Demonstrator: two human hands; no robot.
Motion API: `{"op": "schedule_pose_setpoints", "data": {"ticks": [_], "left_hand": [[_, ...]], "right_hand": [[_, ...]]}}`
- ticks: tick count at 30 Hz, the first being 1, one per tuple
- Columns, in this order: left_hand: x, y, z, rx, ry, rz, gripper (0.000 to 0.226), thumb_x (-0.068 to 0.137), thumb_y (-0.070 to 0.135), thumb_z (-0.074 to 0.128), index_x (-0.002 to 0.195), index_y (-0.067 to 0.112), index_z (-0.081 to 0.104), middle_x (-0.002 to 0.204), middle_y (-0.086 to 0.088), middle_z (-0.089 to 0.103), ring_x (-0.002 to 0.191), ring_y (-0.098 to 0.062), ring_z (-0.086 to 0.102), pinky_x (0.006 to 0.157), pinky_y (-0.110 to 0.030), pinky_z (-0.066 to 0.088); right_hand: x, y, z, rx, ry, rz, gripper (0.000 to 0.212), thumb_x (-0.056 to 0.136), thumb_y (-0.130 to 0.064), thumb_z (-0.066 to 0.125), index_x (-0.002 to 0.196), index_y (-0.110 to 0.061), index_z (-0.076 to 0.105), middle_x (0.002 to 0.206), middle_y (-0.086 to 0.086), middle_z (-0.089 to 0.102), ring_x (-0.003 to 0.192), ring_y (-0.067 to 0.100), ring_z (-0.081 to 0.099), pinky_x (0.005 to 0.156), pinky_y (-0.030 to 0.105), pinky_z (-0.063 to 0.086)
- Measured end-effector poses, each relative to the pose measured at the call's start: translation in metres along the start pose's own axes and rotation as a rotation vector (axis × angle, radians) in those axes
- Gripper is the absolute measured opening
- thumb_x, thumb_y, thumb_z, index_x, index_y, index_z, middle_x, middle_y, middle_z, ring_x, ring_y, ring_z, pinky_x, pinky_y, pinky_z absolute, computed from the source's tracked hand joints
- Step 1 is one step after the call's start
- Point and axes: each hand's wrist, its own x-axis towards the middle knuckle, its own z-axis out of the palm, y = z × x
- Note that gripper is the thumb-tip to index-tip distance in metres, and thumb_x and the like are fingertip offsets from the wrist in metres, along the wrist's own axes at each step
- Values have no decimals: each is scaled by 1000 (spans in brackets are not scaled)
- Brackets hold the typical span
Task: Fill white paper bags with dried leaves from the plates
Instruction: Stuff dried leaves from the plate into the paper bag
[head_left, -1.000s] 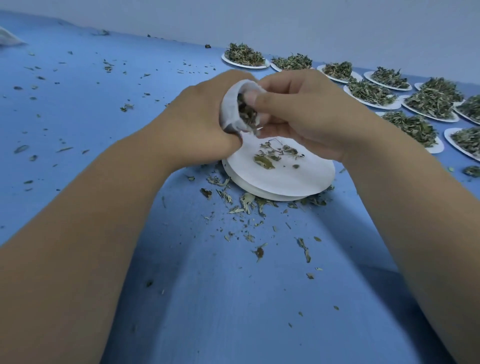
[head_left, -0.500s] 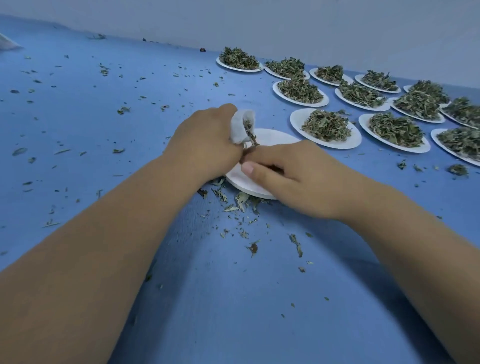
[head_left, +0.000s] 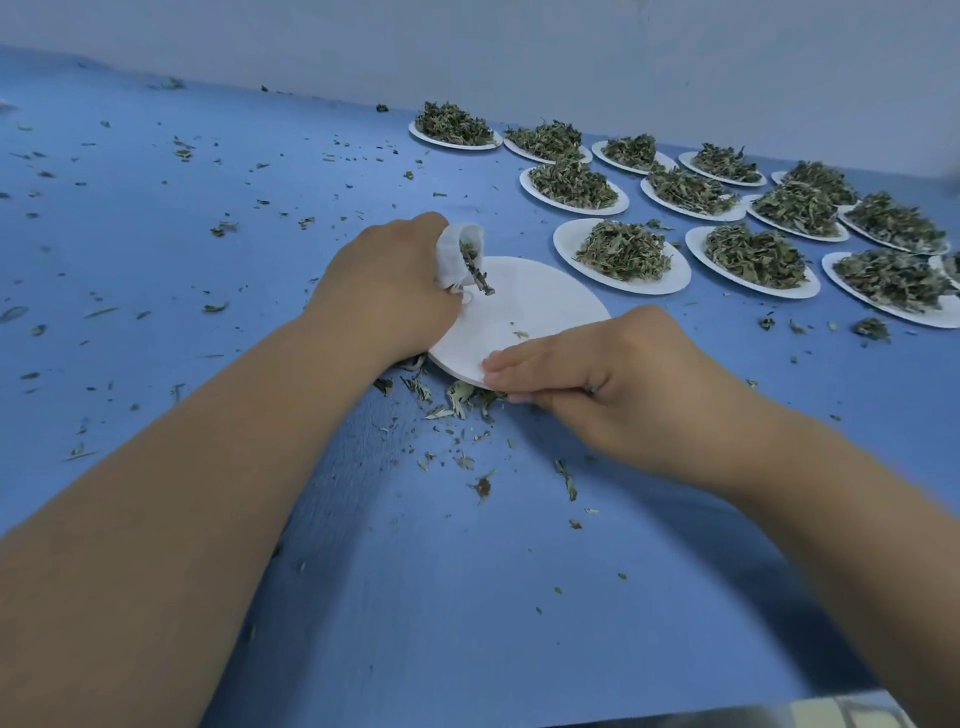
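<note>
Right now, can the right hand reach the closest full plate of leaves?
Probably yes. The full plate lies just beyond the right hand, nothing between, but that hand grips the nearly empty plate.

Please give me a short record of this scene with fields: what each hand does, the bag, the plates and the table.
left hand: grips the white paper bag, a stem sticking out of its mouth
right hand: pinches the near rim of the nearly empty plate
full plates: many, heaped with dried leaves, far right
table: blue, strewn with leaf bits
</note>
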Motion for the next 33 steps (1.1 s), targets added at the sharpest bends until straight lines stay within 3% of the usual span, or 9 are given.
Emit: {"op": "schedule_pose_setpoints", "data": {"ticks": [7, 12, 15, 18, 20, 22, 25, 28, 33], "left_hand": [[-6, 4, -5, -28, 58, -27, 27, 81, 40, 67, 95, 25, 49, 89, 5, 56, 81, -23, 51, 66, -33, 38], [-8, 8, -14, -30, 174, -23, 30, 75, 40, 70, 93, 25, 52, 82, 8, 55, 76, -21, 53, 62, -32, 38], [-11, 8, -17, -74, 200, -29, 32, 73, 38, 71, 97, 24, 55, 85, 7, 59, 78, -22, 55, 66, -34, 46], [-12, 7, -20, -105, 216, -25, 32, 71, 43, 64, 94, 24, 53, 80, 9, 57, 73, -19, 54, 62, -33, 44], [-12, 5, -20, -98, 248, -19, 28, 72, 43, 59, 90, 24, 50, 73, 10, 50, 66, -13, 49, 55, -31, 35], [-12, 4, -20, -108, 290, -25, 22, 75, 36, 60, 86, 23, 47, 69, 10, 47, 62, -7, 44, 52, -30, 29], [-12, 3, -21, -153, 312, -58, 21, 76, 32, 63, 80, 25, 43, 67, 11, 46, 61, -2, 41, 50, -27, 28], [-7, 3, -24, -234, 299, -113, 28, 73, 33, 67, 72, 30, 39, 67, 13, 48, 60, 0, 43, 50, -22, 27], [-5, 1, -25, -272, 279, -156, 29, 76, 32, 65, 70, 29, 37, 66, 11, 49, 61, -2, 46, 50, -22, 30]], "right_hand": [[2, 2, -7, 413, 184, 283, 24, 82, 4, 79, 86, -18, 83, 91, -16, 78, 93, -3, 72, 89, 12, 53], [46, 6, -35, 360, 355, 368, 16, 81, -6, 84, 89, -21, 82, 85, -8, 79, 86, 11, 76, 86, 35, 61], [80, -2, -43, 273, 255, 365, 14, 80, -12, 86, 87, -22, 81, 83, -5, 78, 85, 28, 76, 77, 58, 61], [106, -10, -43, 190, 151, 341, 20, 77, -12, 86, 91, -19, 74, 85, -5, 78, 80, 15, 76, 76, 50, 63], [118, -11, -43, 146, 130, 344, 29, 75, -12, 85, 94, -19, 63, 85, -8, 77, 71, 6, 72, 72, 32, 63], [126, -15, -45, 36, 112, 310, 32, 74, -14, 81, 93, -21, 56, 82, -9, 74, 57, -4, 60, 54, 14, 53], [137, -25, -47, -62, 40, 266, 19, 76, -11, 73, 87, -19, 59, 79, -5, 75, 54, 1, 62, 42, 16, 44], [148, -30, -43, -86, 14, 259, 14, 80, -8, 67, 77, -20, 62, 75, 5, 74, 59, 18, 68, 46, 21, 48], [153, -33, -40, -29, -36, 276, 11, 83, -12, 68, 77, -21, 67, 75, 7, 74, 61, 17, 62, 58, 30, 52]]}}
